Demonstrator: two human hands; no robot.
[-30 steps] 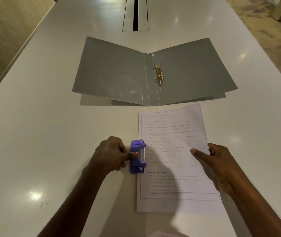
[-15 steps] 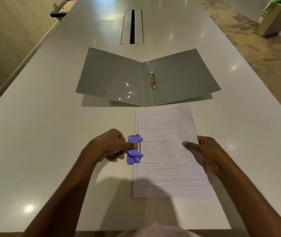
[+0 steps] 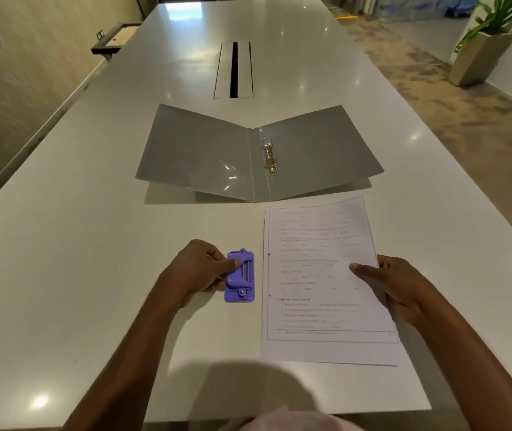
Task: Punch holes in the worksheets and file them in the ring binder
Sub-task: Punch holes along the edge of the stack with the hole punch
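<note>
A purple hole punch (image 3: 240, 276) sits on the white table (image 3: 77, 275), just left of the printed worksheets (image 3: 320, 284) and apart from them. My left hand (image 3: 198, 270) grips the punch, thumb on top. My right hand (image 3: 394, 287) holds the right edge of the worksheets, thumb on the page. Two punched holes show along the paper's left margin. Beyond lies a grey ring binder (image 3: 205, 154), spread flat, with its metal rings (image 3: 269, 155) near the spine.
A cable slot (image 3: 234, 70) runs along the table's middle, beyond the binder. A planter (image 3: 478, 54) stands on the floor at the right. The table's near edge runs just below my forearms.
My left hand has pulled the punch leftward off the paper's edge, leaving two holes visible. The view has tilted up, showing more of the room.
</note>
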